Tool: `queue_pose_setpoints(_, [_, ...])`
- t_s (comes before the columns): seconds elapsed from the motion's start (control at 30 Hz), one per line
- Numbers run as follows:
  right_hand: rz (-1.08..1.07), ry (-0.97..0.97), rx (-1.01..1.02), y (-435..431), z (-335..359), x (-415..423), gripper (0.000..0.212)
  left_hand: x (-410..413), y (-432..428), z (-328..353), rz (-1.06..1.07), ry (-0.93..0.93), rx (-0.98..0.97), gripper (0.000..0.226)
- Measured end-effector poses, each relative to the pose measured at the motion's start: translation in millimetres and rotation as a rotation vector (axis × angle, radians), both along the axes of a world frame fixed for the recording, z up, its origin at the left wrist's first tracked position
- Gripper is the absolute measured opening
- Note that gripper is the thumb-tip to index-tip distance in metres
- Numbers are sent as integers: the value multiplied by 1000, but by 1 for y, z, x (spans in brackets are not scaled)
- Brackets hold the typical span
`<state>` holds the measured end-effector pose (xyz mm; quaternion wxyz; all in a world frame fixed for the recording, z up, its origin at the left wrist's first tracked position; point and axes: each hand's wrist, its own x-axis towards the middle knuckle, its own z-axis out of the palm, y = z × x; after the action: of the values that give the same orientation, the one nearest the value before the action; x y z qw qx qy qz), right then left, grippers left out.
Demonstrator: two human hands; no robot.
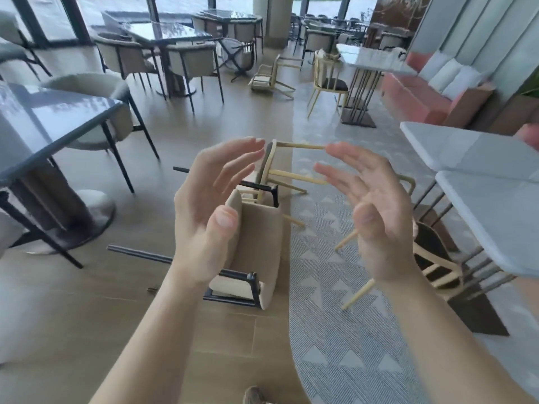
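My left hand (210,205) and my right hand (370,211) are raised in front of me, palms facing each other, fingers straight and spread, holding nothing. Below and between them a beige upholstered chair with black legs (259,249) lies tipped on its side on the wooden floor. Just beyond it a gold-framed chair (280,176) lies overturned at the edge of the patterned rug. Another gold-framed chair (434,258) lies tipped under the white table at the right, partly hidden by my right wrist.
A dark square table (49,121) with beige chairs stands at the left. White tables (490,205) line the right, beside a pink bench (414,97). Farther back one gold chair (268,78) lies toppled and another (328,80) stands upright. A grey patterned rug (335,330) covers the right floor.
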<state>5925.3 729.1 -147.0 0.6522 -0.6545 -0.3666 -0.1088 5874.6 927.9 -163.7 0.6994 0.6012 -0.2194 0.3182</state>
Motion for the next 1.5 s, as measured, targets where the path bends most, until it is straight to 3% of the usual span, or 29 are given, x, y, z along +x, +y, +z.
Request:
queue_pose_setpoints(0.33, [100, -8, 13, -12, 15, 174, 84, 154, -26, 15, 163, -12, -15, 79])
queue_pose_setpoints(0.43, [208, 15, 9, -7, 4, 221, 90, 180, -26, 16, 277, 3, -6, 80])
queue_pose_setpoints(0.67, [498, 13, 76, 0, -18, 327, 81, 231, -64, 1, 559, 32, -16, 81])
queue_pose_setpoints(0.93, [834, 52, 35, 19, -25, 377, 87, 253, -117, -14, 901, 107, -129, 83])
queue_pose_setpoints(1.07, [929, 14, 101, 57, -25, 388, 78, 252, -111, -18, 1051, 71, -148, 83])
queue_pose_setpoints(1.27, [948, -5, 30, 82, -58, 418, 80, 284, -80, -48, 1106, 72, -157, 82])
queue_pose_setpoints(1.5, [924, 43, -42, 111, -132, 474, 84, 355, -47, -123, 1047, 208, -195, 82])
